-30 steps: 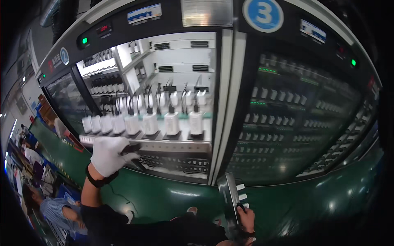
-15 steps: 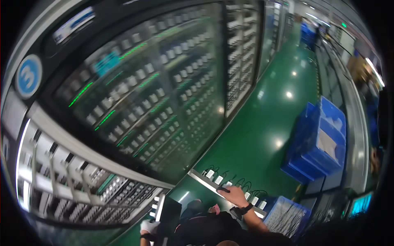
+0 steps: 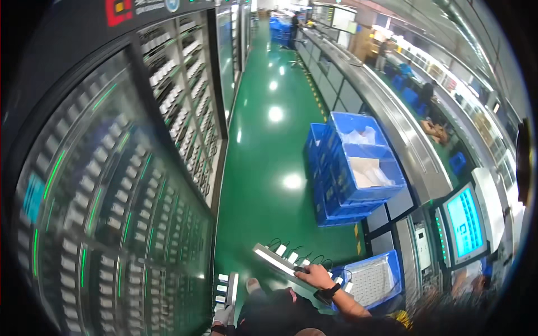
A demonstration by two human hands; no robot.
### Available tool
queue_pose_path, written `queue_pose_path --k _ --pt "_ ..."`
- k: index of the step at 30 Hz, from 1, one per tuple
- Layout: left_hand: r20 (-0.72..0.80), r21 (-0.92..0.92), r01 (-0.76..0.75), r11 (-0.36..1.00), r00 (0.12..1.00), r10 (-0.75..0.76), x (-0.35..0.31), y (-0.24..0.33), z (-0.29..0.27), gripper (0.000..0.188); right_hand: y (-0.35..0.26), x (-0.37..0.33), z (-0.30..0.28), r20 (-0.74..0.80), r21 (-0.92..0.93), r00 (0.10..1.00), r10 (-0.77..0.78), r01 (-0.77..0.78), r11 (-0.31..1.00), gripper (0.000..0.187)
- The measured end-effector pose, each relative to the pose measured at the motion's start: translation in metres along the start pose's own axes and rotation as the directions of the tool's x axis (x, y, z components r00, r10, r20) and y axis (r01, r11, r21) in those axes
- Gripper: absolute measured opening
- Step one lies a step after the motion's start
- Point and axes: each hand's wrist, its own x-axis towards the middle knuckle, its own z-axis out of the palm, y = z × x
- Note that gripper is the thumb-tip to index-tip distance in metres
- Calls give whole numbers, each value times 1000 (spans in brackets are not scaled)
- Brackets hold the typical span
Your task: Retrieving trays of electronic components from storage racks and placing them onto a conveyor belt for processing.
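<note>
Charger rack (image 3: 273, 260), long and metal-edged, is in the right hand (image 3: 317, 276), fingers clamped near its middle; its long axis slants from forward-left to near-right, running past the fingers both ways. The gloved left hand (image 3: 223, 315) looks clamped on a second rack (image 3: 232, 287), pointing forward. Rightward lies a blue bin (image 3: 397, 271); stacked blue crates (image 3: 364, 197) stand farther ahead.
</note>
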Motion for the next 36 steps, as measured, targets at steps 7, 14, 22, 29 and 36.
queue_pose_path --k 7,14,22,29,36 --pt "264 -465 -30 885 949 171 158 194 -118 30 23 105 -50 -160 117 947 279 -262 958 61" --pt "209 -360 -60 931 967 143 284 446 -207 36 106 296 -46 -69 263 867 494 -462 847 68" --pt "219 -191 -138 972 959 180 423 683 -267 36 184 468 -28 255 294 568 782 -816 497 82" --pt "609 -267 207 941 793 -2 613 855 -306 40 162 587 -87 348 350 518 782 -845 404 65" --pt "784 -156 195 968 621 2 782 1084 -315 31 100 769 -197 331 343 353 875 -909 237 61"
